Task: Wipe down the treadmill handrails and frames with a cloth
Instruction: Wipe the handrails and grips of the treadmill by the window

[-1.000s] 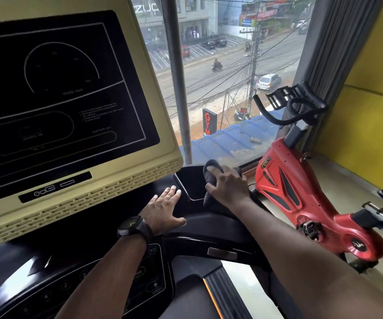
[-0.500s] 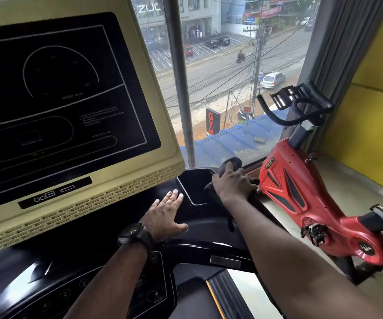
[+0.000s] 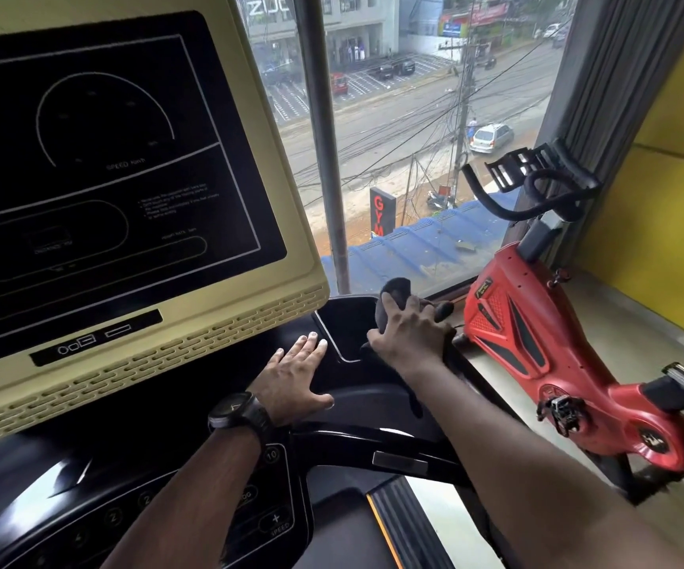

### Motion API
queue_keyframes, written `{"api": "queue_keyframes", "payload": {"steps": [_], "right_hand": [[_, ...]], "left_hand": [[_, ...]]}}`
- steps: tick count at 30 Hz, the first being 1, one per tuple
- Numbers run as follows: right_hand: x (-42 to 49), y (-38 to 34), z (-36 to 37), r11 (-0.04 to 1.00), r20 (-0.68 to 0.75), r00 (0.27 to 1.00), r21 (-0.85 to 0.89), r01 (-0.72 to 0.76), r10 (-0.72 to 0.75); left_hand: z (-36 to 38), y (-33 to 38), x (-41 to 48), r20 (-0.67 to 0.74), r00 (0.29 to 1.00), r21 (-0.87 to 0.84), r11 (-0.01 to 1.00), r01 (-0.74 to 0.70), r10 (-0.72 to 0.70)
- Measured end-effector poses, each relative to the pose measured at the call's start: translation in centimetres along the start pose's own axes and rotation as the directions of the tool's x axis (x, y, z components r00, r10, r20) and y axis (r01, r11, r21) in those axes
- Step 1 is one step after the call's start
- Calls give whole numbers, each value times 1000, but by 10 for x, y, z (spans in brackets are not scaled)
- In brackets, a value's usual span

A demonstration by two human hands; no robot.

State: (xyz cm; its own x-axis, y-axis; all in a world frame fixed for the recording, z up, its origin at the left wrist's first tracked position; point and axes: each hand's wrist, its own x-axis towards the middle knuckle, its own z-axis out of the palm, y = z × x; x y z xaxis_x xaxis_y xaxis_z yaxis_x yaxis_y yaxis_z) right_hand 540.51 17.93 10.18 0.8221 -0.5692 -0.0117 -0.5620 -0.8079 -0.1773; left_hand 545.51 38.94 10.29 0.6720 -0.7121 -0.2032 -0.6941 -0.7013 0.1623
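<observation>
Head view: my right hand bunches a soft dark cloth against the glossy black treadmill frame by the curved tray, while my left hand lies flat, fingers spread, on smooth plastic.

treadmill screen fills the upper left of the frame; exercise bike stands at right, window behind both, keypad lower left.

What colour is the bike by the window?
Red with black parts; the bike shows best in the head view.
</observation>
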Motion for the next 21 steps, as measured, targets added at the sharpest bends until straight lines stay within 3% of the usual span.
{"api": "queue_keyframes", "payload": {"steps": [3, 6, 8, 10, 13, 17, 21], "right_hand": [[14, 14, -15, 988, 181, 981, 126, -87, 63], [-6, 15, -11, 979, 99, 983, 112, -168, 157], [-29, 16, 0, 996, -40, 997, 70, -56, 59], [-49, 22, 10, 988, -161, 976, 14, 154, -150], [-53, 29, 16, 940, -190, 921, -56, 336, -340], [-43, 20, 4, 927, -138, 916, -55, 372, -376], [-34, 1, -4, 926, -151, 929, 128, 356, -337]], "left_hand": [[0, 0, 0, 2, 1000, -1, 1000, 0, 0], [0, 0, 0, -2, 1000, -5, 1000, 4, -4], [0, 0, 0, -4, 1000, -3, 1000, 6, -6], [1, 0, 1, 2, 1000, -2, 1000, 8, -8], [0, 0, 0, 6, 1000, -7, 1000, 11, -11], [-1, 2, -2, 2, 1000, -15, 1000, 11, -11], [-1, -1, 0, -14, 999, -103, 994, 30, -32]]}}
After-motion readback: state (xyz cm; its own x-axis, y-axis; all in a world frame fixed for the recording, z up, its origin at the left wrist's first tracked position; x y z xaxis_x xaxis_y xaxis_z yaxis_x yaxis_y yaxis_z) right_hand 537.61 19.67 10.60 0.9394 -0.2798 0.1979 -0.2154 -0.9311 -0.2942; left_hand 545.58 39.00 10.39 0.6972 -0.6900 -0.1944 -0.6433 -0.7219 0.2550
